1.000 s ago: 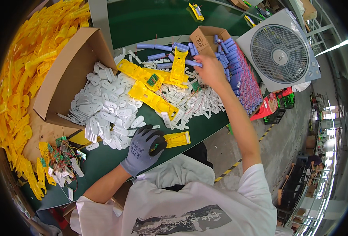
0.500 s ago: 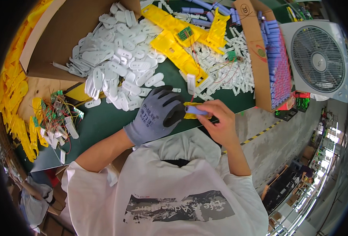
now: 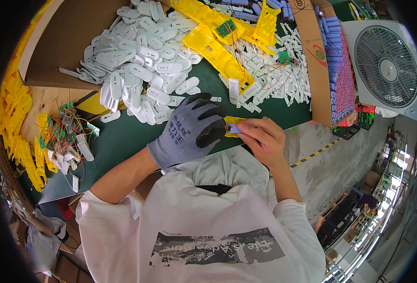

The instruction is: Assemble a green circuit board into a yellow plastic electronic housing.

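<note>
While the gloved left hand point(image 3: 189, 129) curls its fingers around the left part of a yellow casing point(image 3: 229, 120) near the frame's centre, the bare right hand point(image 3: 265, 141) comes in from the right, pinching a purple cylindrical cell point(image 3: 235, 128) between thumb and fingers. The casing lies by the near edge of the green table point(image 3: 119, 155), its left part hidden under the glove. The cell is at the casing's visible right end; whether it is seated or only held against it cannot be told, as the fingers cover most of it.

Step in hand, as judged: fitting the cell to the casing, left hand steadying, right hand placing. The next move would call for lining the cell up with its recess, then light, even pressure with the left grip firm. Any leads on the cell are not visible here; they would need to be kept from being pinched.

Surroundings: more purple cells point(image 3: 338, 80) in a cardboard box point(image 3: 318, 70), upper right; white oval covers point(image 3: 145, 70) heaped upper left of centre; further yellow casings point(image 3: 213, 54) top centre; wired circuit boards point(image 3: 69, 125) tangled at left.
</note>
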`<state>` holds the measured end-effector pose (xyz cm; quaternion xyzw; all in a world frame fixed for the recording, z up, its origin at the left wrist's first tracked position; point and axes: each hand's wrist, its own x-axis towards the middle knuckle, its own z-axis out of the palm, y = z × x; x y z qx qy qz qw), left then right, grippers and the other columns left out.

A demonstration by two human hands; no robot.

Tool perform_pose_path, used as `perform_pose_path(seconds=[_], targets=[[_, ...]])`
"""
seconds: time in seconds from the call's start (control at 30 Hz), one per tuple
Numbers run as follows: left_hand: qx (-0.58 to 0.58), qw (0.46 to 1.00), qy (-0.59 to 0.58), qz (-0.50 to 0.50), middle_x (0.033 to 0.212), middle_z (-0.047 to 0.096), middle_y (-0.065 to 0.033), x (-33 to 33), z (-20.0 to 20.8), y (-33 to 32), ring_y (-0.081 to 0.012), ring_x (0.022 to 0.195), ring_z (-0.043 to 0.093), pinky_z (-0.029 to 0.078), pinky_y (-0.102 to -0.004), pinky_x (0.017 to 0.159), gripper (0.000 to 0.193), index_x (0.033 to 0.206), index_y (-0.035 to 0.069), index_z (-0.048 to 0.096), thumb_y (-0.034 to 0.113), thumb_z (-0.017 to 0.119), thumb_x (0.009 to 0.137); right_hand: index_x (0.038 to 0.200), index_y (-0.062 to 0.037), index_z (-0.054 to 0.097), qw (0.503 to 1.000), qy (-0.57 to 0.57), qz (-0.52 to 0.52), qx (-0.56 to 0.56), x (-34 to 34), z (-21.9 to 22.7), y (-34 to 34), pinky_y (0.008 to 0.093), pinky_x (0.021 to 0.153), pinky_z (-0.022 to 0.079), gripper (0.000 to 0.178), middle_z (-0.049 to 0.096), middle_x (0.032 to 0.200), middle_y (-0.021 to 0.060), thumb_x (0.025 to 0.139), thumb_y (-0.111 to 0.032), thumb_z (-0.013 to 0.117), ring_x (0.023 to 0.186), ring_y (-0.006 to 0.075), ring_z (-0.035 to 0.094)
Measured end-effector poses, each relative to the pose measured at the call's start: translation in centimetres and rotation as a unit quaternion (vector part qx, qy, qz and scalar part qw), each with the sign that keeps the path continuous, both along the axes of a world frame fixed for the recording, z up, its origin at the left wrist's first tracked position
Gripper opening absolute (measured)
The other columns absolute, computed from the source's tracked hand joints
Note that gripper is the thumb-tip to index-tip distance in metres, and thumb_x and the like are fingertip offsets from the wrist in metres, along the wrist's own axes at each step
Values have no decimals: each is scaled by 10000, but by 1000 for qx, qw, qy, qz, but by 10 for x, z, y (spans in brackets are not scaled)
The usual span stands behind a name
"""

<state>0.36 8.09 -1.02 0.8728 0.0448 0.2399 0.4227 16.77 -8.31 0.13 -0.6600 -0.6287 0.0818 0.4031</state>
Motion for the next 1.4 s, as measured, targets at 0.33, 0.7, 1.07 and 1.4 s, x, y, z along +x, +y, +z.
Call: perform_pose_path(seconds=[0.33,0.7,1.07,1.4], targets=[[-40,999,11,34,1038,603,-146,-3,10,3,-346,941,575,458,-440,861,444,1088,67,591,134,730,671,974,-177,721,993,-112,13,-18,-1,3,-3,261,539,341,327,645,949,-32,670,-82,797,551,107,419],[-311,938,-124,93,1154,554,-182,-12,1,5,-288,1065,545,407,-379,960,511,1256,-30,472,93,615,780,1098,-104,658,995,-92,-35,-10,5,-8,-8,325,769,474,493,652,1051,71,632,-76,817,908,243,610],[-306,904,-266,133,1417,345,-194,-3,-5,-7,-304,1279,418,356,-428,1051,782,1441,15,221,207,646,814,1036,-25,642,968,68,-182,162,-33,3,10,326,716,494,487,644,968,132,587,30,824,832,269,609],[-389,888,-112,217,1481,285,-162,-6,19,-25,-282,1280,426,452,-400,967,575,1463,136,266,193,510,945,1127,-158,665,975,-50,-109,185,-78,3,44,292,784,500,509,606,1119,33,635,-94,777,933,207,584]])
